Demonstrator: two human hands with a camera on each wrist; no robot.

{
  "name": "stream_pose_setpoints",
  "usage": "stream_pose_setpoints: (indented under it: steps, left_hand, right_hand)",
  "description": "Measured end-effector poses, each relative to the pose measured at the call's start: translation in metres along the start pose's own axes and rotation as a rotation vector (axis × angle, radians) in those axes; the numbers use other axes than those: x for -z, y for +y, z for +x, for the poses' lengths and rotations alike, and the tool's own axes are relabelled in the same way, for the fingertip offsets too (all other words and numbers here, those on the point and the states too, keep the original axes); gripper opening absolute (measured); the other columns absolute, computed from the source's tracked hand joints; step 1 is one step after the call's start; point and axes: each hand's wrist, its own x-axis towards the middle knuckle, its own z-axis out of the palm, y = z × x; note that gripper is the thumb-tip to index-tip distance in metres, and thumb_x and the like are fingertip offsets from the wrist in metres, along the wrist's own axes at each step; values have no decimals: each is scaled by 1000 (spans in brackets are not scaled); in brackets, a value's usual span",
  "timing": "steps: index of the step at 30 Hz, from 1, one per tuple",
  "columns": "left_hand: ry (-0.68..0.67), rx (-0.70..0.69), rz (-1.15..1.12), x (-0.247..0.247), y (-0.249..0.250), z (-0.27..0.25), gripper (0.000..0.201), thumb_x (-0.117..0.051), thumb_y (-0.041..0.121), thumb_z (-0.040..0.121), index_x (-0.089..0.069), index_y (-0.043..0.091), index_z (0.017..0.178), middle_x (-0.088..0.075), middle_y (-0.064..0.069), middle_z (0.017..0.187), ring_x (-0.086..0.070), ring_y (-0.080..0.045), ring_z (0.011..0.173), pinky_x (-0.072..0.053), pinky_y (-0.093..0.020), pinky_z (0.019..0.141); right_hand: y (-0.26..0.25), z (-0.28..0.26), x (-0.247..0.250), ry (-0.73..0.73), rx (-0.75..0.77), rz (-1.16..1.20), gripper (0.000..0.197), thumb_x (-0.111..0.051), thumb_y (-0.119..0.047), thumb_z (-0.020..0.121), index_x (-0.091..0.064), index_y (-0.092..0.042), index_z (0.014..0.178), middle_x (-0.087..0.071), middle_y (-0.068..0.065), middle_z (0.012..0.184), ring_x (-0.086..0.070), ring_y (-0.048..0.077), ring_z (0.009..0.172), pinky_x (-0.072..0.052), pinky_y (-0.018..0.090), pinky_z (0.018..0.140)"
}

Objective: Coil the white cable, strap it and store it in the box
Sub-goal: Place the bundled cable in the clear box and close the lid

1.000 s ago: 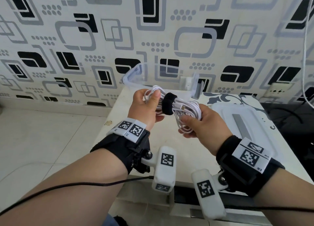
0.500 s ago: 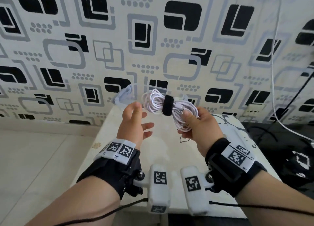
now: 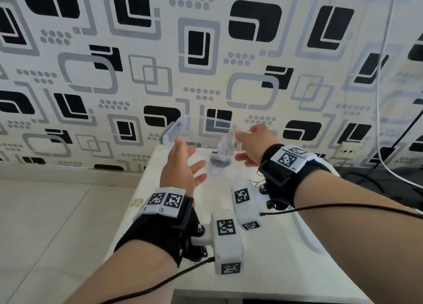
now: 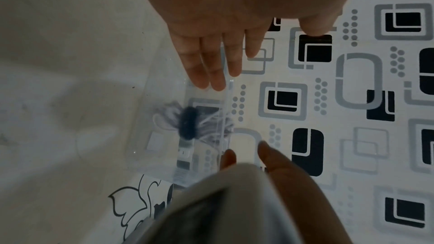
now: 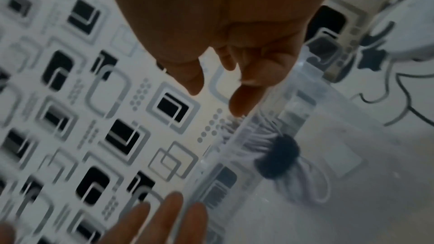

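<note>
Now the coiled white cable (image 4: 206,123), cinched at its middle by a fuzzy black strap (image 4: 189,123), lies inside the clear plastic box (image 3: 180,129) that stands at the far end of the white table (image 3: 263,269), close against the black-and-grey patterned wall (image 3: 137,63). Motion blur smears the bundle in the head view, but both wrist views show it behind the transparent side wall. Neither hand touches it. The left hand (image 3: 180,166) hovers near the box's left side, fingers straight and spread, holding nothing. The right hand (image 3: 254,143) hangs over the box's right end with fingers loosely extended, thumb apart from them, also released. A thin white wire (image 3: 382,97) dangles down the wall at the right, and a pale wall socket (image 3: 348,149) sits below it.
</note>
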Motion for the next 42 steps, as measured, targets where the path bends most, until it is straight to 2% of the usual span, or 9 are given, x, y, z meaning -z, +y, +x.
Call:
stream_pose_setpoints:
  steps: [2, 6, 9, 12, 21, 30, 33, 36, 42]
  left_hand:
    - [3, 3, 11, 1, 1, 0, 54, -31, 61, 92, -45, 28, 132, -55, 7, 119, -63, -20, 102, -52, -38, 84]
    - [20, -8, 21, 2, 2, -1, 52, -31, 62, 91, -48, 29, 127, -56, 7, 119, -64, -19, 100, -53, -37, 81]
    - [32, -17, 30, 4, 4, -4, 40, -32, 62, 91, -51, 32, 109, -59, 6, 121, -65, -19, 98, -54, -35, 77]
    - [35, -37, 25, 2, 7, -8, 46, -32, 61, 92, -53, 28, 117, -61, 5, 119, -67, -18, 95, -53, -32, 70]
    - [-5, -61, 27, -3, 20, -24, 58, -30, 61, 93, -51, 21, 129, -61, 2, 114, -66, -19, 94, -52, -31, 70]
    - [-94, -33, 118, -21, 23, -44, 60, -27, 59, 94, -51, 16, 129, -57, -3, 117, -62, -19, 93, -52, -32, 77]
    - [-101, -40, 169, -29, 20, -52, 62, -26, 59, 94, -52, 14, 129, -57, -4, 119, -62, -20, 95, -52, -33, 79]
    - [-101, -66, 206, -33, 17, -55, 61, -27, 59, 94, -53, 14, 126, -58, -3, 117, -63, -19, 93, -52, -34, 79]
    - [-97, -71, 257, -42, 12, -52, 51, -30, 60, 93, -59, 19, 102, -62, 2, 105, -64, -18, 92, -52, -35, 82]
  right_hand:
    - [1, -5, -1, 15, 109, -224, 51, -54, -34, 87, -35, -14, 130, -61, 3, 91, -62, 14, 69, -48, 24, 52]
    - [11, -18, -6, -77, 300, -661, 39, -61, -38, 82, -55, -19, 116, -62, -1, 109, -59, 16, 95, -48, 26, 79]
    - [19, -20, -9, -91, 336, -761, 31, -55, -20, 85, -57, -22, 116, -63, 0, 114, -58, 19, 103, -48, 26, 83]
    - [23, -20, -9, -109, 298, -817, 42, -45, -5, 84, -57, -24, 119, -60, 3, 120, -57, 23, 106, -49, 32, 90]
    - [51, -51, 5, -27, 416, -709, 27, -48, -12, 89, -62, -24, 109, -60, 1, 113, -55, 20, 102, -42, 24, 82]
    - [77, -82, 35, -43, 529, -670, 24, -55, -16, 88, -64, -22, 110, -62, -3, 112, -52, 16, 108, -38, 23, 92]
    - [85, -88, 42, -11, 561, -490, 27, -61, -19, 86, -63, -22, 112, -57, -11, 104, -48, -7, 84, -35, 11, 82]
    - [96, -90, 48, 124, 527, -292, 26, -63, -24, 84, -60, -24, 110, -51, -13, 99, -45, -6, 72, -34, 2, 65]
    - [122, -60, 83, 254, 291, -190, 14, -62, -27, 83, -55, -20, 93, -56, -4, 94, -50, 11, 80, -36, 21, 71]
